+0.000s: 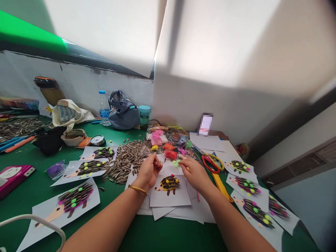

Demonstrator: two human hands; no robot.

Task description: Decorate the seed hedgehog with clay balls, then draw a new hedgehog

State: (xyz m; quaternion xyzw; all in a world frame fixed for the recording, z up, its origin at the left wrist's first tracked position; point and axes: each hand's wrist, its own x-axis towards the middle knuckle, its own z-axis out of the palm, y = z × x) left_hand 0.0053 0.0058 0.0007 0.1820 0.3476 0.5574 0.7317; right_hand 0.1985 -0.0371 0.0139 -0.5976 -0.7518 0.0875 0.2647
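Note:
My left hand (150, 170), a gold bracelet at its wrist, is closed with curled fingers above the left edge of the paper sheets; whatever may be in them is hidden. My right hand (193, 172) stretches its index finger to the light green clay (175, 163), with the thumb apart below. Between my hands lies a white sheet (170, 199) with a hedgehog picture (170, 183). Its back is made of striped sunflower seeds with red and yellow clay balls, edged in yellow. Red clay packets (170, 154) and a yellow clay lump (154, 147) lie just beyond.
A heap of sunflower seeds (126, 157) spreads left of the sheets. Finished-looking hedgehog pictures lie at left (76, 199) and right (253, 211). Scissors (211, 163) with red and yellow handles rest beside my right hand. A bottle (104, 108), bag (123, 113) and phone (205, 124) stand behind.

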